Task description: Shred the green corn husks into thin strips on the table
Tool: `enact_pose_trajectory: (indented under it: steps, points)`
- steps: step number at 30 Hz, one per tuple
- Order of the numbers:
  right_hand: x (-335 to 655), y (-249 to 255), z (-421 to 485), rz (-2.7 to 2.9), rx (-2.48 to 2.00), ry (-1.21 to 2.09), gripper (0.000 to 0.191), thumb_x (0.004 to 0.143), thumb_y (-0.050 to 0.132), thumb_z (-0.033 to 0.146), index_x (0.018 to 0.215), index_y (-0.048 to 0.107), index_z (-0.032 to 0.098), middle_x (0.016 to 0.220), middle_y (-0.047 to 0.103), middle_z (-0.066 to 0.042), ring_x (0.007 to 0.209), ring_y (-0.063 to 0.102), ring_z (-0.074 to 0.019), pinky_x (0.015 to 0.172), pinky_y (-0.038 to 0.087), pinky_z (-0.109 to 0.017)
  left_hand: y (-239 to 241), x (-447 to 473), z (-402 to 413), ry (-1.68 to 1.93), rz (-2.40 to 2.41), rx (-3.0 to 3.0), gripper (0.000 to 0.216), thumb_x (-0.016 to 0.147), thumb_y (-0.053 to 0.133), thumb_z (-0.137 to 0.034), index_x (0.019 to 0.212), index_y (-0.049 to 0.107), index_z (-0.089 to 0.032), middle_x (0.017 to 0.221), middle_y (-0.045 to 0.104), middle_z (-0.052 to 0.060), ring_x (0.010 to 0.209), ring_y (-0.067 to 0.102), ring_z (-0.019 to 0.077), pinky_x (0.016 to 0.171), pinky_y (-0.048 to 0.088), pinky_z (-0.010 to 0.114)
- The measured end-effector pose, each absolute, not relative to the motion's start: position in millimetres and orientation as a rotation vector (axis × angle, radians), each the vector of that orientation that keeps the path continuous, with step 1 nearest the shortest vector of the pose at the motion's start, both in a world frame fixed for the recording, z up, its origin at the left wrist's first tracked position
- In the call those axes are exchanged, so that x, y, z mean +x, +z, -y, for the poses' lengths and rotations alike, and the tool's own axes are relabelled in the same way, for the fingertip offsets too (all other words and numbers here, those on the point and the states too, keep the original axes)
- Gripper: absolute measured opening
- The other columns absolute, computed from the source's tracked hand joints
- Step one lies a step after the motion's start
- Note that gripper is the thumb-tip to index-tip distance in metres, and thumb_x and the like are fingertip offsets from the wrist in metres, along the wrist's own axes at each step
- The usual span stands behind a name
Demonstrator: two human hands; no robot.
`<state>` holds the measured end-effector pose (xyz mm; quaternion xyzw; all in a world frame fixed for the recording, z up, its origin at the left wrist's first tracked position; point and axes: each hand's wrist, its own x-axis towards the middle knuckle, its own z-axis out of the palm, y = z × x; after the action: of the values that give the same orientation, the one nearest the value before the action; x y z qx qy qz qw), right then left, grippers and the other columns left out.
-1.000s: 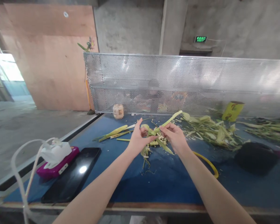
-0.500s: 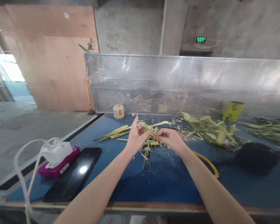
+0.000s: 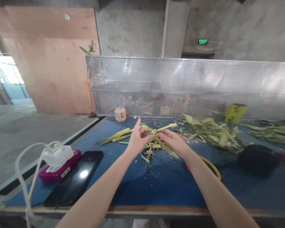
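Over the middle of the blue table, my left hand (image 3: 138, 139) pinches a pale green leafy stalk (image 3: 153, 131) between thumb and fingers, the thumb lying across it. My right hand (image 3: 173, 142) is closed at the right side of the same stalk, its fingertips partly hidden. A long flat leaf (image 3: 169, 150) hangs from the stalk below the right fingers. Beneath both hands lies a small heap of cut stems and scraps (image 3: 149, 152). Left of my left hand rest several yellow-green stalks (image 3: 116, 136).
A leafy pile (image 3: 215, 133) spreads at the right, with a yellow tube (image 3: 235, 113) behind it and a dark round object (image 3: 257, 161) in front. A yellow ring (image 3: 211, 166) lies by my right forearm. A phone (image 3: 74, 177) and purple power strip (image 3: 60, 167) occupy the left.
A long flat leaf now sticks out below my right fingers, and the stalk shows more between the hands. My right hand has shifted slightly; my left hand stays about where it was.
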<state>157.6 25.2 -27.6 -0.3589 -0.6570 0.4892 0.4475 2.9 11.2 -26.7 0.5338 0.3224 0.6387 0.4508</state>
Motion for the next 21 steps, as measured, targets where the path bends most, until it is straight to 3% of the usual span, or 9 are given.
enact_pose_trajectory:
  steps: [5,9,12,15,18,21]
  points:
    - [150.2,-33.9,-30.6,1.412,-0.817,1.195,0.03,0.066,0.058,0.043,0.082,0.059,0.017,0.063,0.054,0.002,0.052,0.046,-0.0067,0.047,0.034,-0.019,-29.9,7.4,-9.4,1.516,-0.809,1.417,0.101,0.055,0.069,-0.015,0.134,0.006,-0.016,0.054,0.036,-0.009,0.052,0.037,0.0049,0.05,0.033,0.018]
    - [151.4,-32.8,-30.0,1.35,-0.724,1.233,0.029,0.065,0.06,0.04,0.081,0.059,0.017,0.058,0.051,0.004,0.047,0.041,-0.0049,0.045,0.033,-0.019,-34.5,6.2,-12.1,1.487,-0.802,1.493,0.104,0.056,0.069,-0.016,0.134,0.001,-0.017,0.057,0.044,-0.007,0.058,0.045,0.0073,0.057,0.038,0.02]
    - [152.6,-30.2,-26.5,1.437,-0.718,1.232,0.03,0.062,0.064,0.036,0.085,0.058,0.018,0.07,0.059,0.001,0.053,0.048,-0.0069,0.05,0.038,-0.021,-35.1,5.1,-11.7,1.408,-0.769,1.525,0.107,0.058,0.068,-0.018,0.133,-0.009,-0.017,0.068,0.055,-0.002,0.069,0.053,0.0116,0.067,0.041,0.026]
    - [153.3,-29.5,-24.7,1.535,-0.724,1.129,0.028,0.059,0.066,0.031,0.083,0.059,0.018,0.084,0.062,-0.002,0.066,0.054,-0.0108,0.058,0.042,-0.023,-33.1,4.9,-9.3,1.337,-0.714,1.523,0.106,0.063,0.064,-0.018,0.131,-0.017,-0.019,0.089,0.06,0.005,0.082,0.055,0.0141,0.076,0.041,0.03]
    - [155.2,-29.0,-25.5,1.521,-0.78,1.069,0.026,0.061,0.065,0.031,0.082,0.061,0.017,0.08,0.063,-0.003,0.065,0.055,-0.0119,0.058,0.042,-0.024,-31.8,4.4,-9.5,1.369,-0.724,1.488,0.104,0.065,0.063,-0.018,0.131,-0.017,-0.022,0.112,0.054,0.011,0.084,0.054,0.0133,0.078,0.041,0.03]
    - [156.8,-27.2,-26.5,1.44,-0.811,1.035,0.028,0.061,0.064,0.033,0.084,0.061,0.017,0.073,0.062,-0.002,0.062,0.055,-0.0117,0.058,0.043,-0.025,-32.9,2.7,-13.4,1.466,-0.813,1.473,0.099,0.065,0.063,-0.02,0.133,-0.009,-0.02,0.101,0.06,0.01,0.074,0.055,0.0126,0.072,0.042,0.03]
